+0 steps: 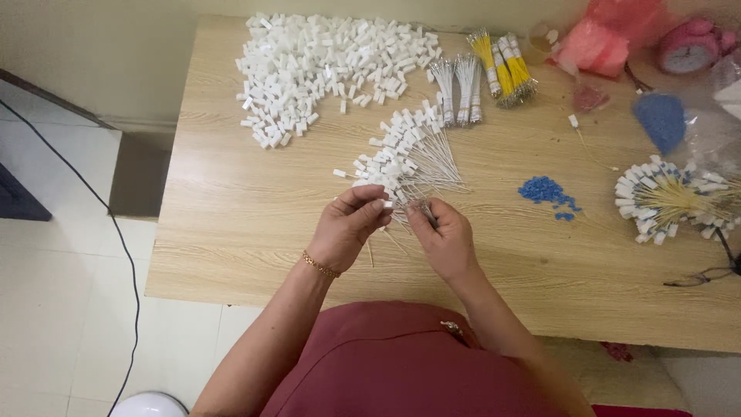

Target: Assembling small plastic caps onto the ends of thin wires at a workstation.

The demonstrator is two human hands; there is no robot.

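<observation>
Near the table's front edge, bare wood on both sides, I see my left hand with its grip pinched on a white block; my right hand pinches thin white wires.

One counter carries everything. Two hands work over it, a left hand and a right hand, and one gold bracelet sits on the left wrist.

Toward the counter's far edge lies one big heap of white blocks, too many to count. Beside it lie three bundles of white wires and three bundles of yellow wires.

One fan of white-capped wires spreads at the counter's middle. One round cluster of yellow-wired caps rests near the right edge.

There are two lots of blue beads: one small scatter and one mound. One pink clock stands at the far right corner, next to one pink bag.
</observation>
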